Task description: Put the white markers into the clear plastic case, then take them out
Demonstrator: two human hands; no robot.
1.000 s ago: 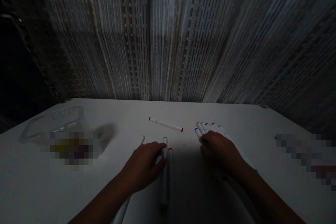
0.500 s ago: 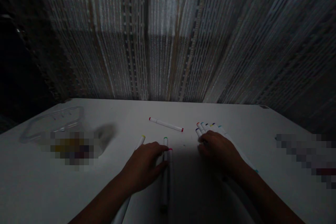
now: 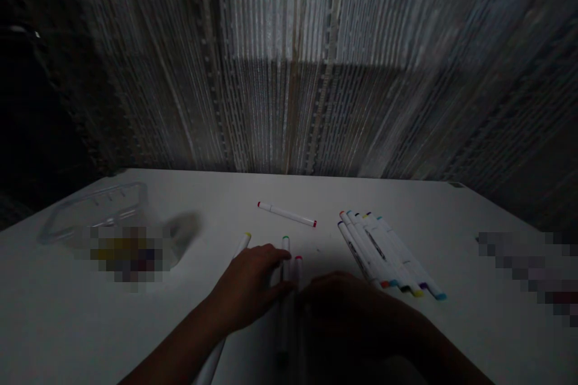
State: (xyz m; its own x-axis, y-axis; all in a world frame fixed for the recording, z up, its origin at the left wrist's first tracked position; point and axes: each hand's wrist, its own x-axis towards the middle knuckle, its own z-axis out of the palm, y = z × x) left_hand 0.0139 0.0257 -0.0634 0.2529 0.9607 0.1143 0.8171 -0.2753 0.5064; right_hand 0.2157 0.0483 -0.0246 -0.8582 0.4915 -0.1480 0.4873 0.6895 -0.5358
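Note:
My left hand (image 3: 250, 286) has its thumb and index finger on a white marker with a green end (image 3: 285, 307), which lies lengthwise in front of me. Close along its right side lies a white marker with a pink end (image 3: 298, 267). My right hand (image 3: 341, 304) is low over the table, its fingertips beside or on the pink-ended marker; shadow and blur hide its fingers. Partly under my left wrist is a yellow-ended marker (image 3: 242, 244). Several white markers with coloured ends (image 3: 377, 246) lie side by side in a slanted row beyond my right hand.
A red-ended marker (image 3: 287, 213) lies alone across the middle of the white table (image 3: 217, 198). On the left stands a clear plastic container (image 3: 94, 204) with blurred-out contents. A pixelated item (image 3: 524, 264) lies at the right. Behind the table hangs a striped string curtain (image 3: 280, 114).
My right hand has left the row of markers and moved left and nearer to me, to the pink-ended marker, which has shifted slightly right. My left hand stays on the green-ended marker.

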